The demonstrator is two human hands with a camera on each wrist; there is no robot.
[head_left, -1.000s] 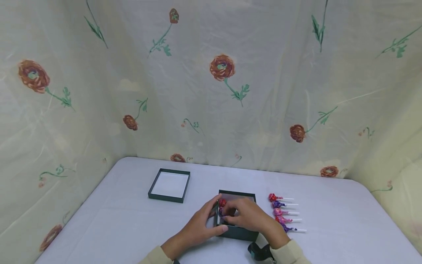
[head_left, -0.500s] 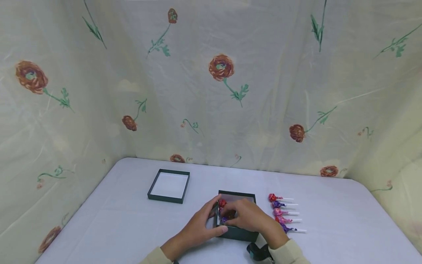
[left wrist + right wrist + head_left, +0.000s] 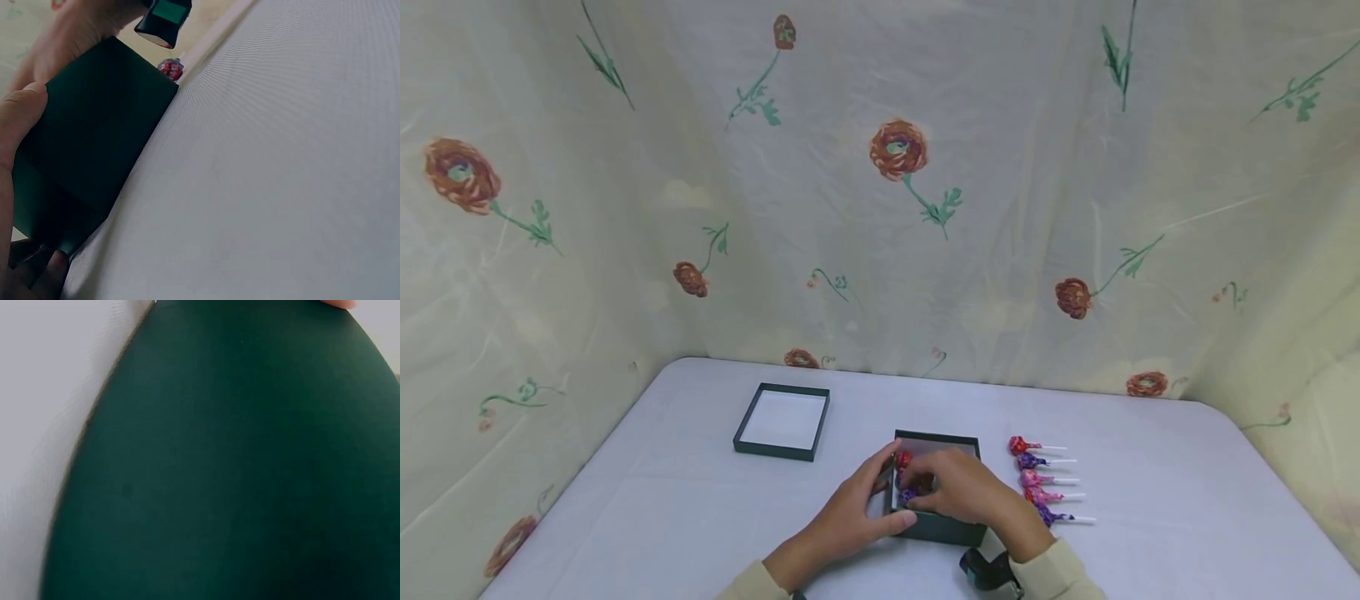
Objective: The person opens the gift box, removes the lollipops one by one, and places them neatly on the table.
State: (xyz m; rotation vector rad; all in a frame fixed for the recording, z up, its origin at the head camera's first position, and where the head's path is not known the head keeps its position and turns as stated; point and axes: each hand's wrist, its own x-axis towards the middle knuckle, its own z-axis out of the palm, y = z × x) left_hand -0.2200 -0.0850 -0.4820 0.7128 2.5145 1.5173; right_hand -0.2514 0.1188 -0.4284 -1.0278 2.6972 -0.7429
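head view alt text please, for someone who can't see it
A person's right hand reaches into a dark green box holding wrapped candies while the left hand grips its side. Five lollipops lie in a column to the right; a shallow green lid lies at left.

Box (image 3: pixel 940 528) is dark green outside and pale inside, with a red lollipop (image 3: pixel 903 459) and a purple wrapper (image 3: pixel 907 495) showing within; the lid (image 3: pixel 772 451) has a dark green rim around a white inner face. The row of lollipops (image 3: pixel 1030 478) shows red, purple, pink, mottled pink-and-red and purple wrappers on white sticks (image 3: pixel 1066 482). Tablecloth (image 3: pixel 700 500) is plain white, curtain (image 3: pixel 1000 275) cream with rust-brown flowers and green stems, sleeves (image 3: pixel 1056 575) light beige.
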